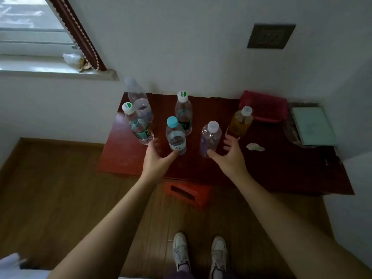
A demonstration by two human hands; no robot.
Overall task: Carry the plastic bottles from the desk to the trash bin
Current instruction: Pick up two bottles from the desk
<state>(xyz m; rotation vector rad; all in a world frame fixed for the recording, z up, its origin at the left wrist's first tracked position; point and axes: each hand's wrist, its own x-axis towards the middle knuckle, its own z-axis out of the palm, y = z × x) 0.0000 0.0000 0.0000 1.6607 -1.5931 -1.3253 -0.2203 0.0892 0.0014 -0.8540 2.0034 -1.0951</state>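
Observation:
Several plastic bottles stand on the dark red desk [261,170]. A blue-capped clear bottle [175,135] is nearest my left hand [157,158], whose spread fingers reach around its base. A white-capped bottle with a purple tint [210,138] stands just left of my right hand [231,156], whose thumb touches its base. An orange-filled bottle [241,121] is behind my right hand. Further back stand a green-labelled bottle [137,125], a tall clear bottle [138,99] and a white-capped bottle [183,112]. Both hands are open and hold nothing.
A red pouch [263,106] and a pale green book [313,125] lie at the desk's back right, a crumpled paper scrap [255,147] near my right hand. An orange plastic stool [188,193] sits under the desk. My shoes [199,252] stand on wooden floor. No trash bin shows.

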